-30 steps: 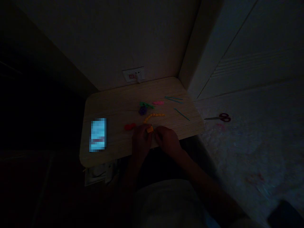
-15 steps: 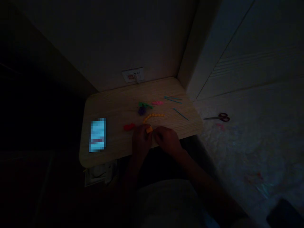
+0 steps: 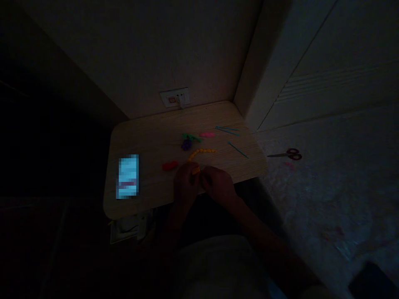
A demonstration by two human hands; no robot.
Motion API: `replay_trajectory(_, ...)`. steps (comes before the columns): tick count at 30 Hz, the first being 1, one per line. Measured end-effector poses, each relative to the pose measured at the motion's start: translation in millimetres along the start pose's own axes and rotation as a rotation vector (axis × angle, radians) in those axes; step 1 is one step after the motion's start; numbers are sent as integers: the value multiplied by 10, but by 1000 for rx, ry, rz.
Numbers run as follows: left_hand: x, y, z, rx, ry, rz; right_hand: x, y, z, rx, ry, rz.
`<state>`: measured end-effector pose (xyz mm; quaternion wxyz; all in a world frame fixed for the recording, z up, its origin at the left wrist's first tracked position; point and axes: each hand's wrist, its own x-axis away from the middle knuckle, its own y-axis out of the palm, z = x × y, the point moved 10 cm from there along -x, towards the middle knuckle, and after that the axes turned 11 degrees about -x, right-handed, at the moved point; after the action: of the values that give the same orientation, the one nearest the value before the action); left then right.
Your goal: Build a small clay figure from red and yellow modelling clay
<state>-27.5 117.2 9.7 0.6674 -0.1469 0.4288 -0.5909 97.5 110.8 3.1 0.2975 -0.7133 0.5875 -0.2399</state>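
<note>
Left hand [image 3: 186, 182] has 1 orange block [image 3: 195, 170] pinched, long side running roughly sideways, 1 end facing the right hand [image 3: 219, 183], which is curled up, can't tell on what.

Left hand [image 3: 186, 182]: is gripping an orange block [image 3: 195, 170] by the table's [image 3: 149, 137] near edge.
Right hand [image 3: 220, 182]: is bending its fingers just beside the block; contents too dark to tell.
Yellow strand [image 3: 202, 151]: is curving beyond the hands.
Red piece [image 3: 170, 166]: is lying left of them.
Purple piece [image 3: 186, 145]: is sitting before a green piece [image 3: 190, 137], a pink piece [image 3: 207, 135] lying beside.
Sticks [image 3: 238, 150], three: are lying at right.
Lit screen [image 3: 127, 176]: is glowing at left.
Scissors [image 3: 286, 154]: are lying right of the table.
</note>
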Motion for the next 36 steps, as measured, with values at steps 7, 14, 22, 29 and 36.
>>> replay_trajectory(7, -22, -27, 68, 1, 39, 1, -19, -60, 27, -35, -1, 30)
replay_trajectory(14, -22, -36, 98, -24, 75, 6, -19, -75, 128, 24, 123, 60)
replay_trajectory(22, -33, -28, 103, -37, 65, -7, -28, -20, 36, 2, 45, 31)
replay_trajectory(29, -24, -45, 89, -25, 72, 16, -49, 35, 31, -131, -61, -5)
replay_trajectory(36, -37, -29, 75, -17, 61, 5, -62, -14, 97, -126, -4, 23)
